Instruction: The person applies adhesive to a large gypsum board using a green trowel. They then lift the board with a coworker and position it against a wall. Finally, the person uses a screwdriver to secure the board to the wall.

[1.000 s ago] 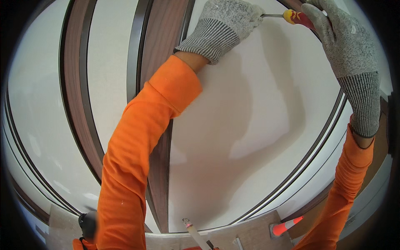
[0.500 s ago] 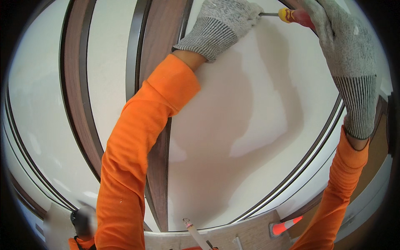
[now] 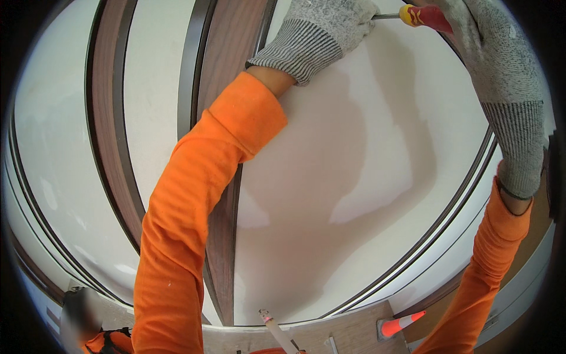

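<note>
A screwdriver (image 3: 421, 16) with a red and yellow handle and a thin metal shaft lies nearly level near the upper edge, in front of a cream panel (image 3: 306, 177). My left hand (image 3: 333, 29), in a grey knit glove with a striped cuff, is closed around the tip end of the shaft; what else its fingers hold there is hidden. Gloved likewise, my right hand (image 3: 501, 59) grips the butt of the handle, partly cut off by the upper edge.
Dark wood strips (image 3: 227, 76) with black trim run between the cream panels. Low in view are an orange and white traffic cone (image 3: 401, 324) on the floor, a pale rod (image 3: 277, 333), and a person (image 3: 85, 318) in orange at the lower left.
My right hand and the screwdriver have shifted slightly right, and my left hand moved a little with them. The person at the lower left has moved a bit left.
</note>
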`<move>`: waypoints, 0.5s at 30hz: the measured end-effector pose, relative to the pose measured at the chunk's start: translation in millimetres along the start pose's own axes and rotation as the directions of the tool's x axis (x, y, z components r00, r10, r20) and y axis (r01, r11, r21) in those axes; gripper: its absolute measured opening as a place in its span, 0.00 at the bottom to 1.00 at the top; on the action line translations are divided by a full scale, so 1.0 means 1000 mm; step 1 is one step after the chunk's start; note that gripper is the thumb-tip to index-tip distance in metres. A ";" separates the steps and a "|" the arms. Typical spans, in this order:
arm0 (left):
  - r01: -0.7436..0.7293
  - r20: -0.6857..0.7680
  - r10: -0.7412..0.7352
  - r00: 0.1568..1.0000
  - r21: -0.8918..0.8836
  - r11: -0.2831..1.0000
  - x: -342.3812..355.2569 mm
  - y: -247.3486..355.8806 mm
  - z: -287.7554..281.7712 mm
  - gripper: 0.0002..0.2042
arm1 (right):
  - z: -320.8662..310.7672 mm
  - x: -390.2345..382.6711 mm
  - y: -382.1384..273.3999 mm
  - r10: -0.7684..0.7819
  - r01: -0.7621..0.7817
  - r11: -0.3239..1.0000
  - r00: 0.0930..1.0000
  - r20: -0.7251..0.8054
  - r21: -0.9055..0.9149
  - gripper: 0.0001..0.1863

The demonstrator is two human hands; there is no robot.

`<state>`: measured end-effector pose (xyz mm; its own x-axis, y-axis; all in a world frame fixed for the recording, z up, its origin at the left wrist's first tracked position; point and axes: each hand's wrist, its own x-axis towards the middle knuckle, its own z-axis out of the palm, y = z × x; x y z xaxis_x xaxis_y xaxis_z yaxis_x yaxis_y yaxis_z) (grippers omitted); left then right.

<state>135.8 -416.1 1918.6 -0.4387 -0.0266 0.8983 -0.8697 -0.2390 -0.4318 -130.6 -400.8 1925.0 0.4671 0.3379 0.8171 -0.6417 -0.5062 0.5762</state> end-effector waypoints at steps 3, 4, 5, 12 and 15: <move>0.033 0.128 -0.042 0.991 0.072 0.997 -0.001 -0.003 -0.005 0.13 | 0.007 -0.004 0.001 0.007 -0.006 0.999 1.000 -0.029 0.042 0.11; 0.025 0.106 -0.031 0.994 0.053 0.998 0.002 0.000 -0.012 0.13 | -0.003 -0.003 0.002 0.005 -0.004 0.999 0.999 -0.035 0.033 0.11; 0.016 0.084 -0.019 0.996 0.035 0.999 0.004 0.002 -0.019 0.13 | -0.012 -0.002 0.003 0.003 -0.001 1.000 0.999 -0.045 0.026 0.11; 0.062 0.170 -0.078 0.982 0.096 0.993 0.003 0.015 -0.035 0.13 | 0.009 -0.001 0.002 0.015 -0.014 0.998 1.000 -0.011 0.055 0.12; 0.081 0.166 -0.096 0.981 0.091 0.993 0.008 0.007 -0.026 0.13 | 0.010 -0.004 0.005 0.014 -0.014 0.999 1.000 -0.002 0.050 0.12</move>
<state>120.0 -392.5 1920.7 -0.3097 -0.1645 0.9365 -0.8783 -0.3278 -0.3480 -129.6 -412.1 1924.8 0.4570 0.3324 0.8250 -0.6166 -0.5500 0.5632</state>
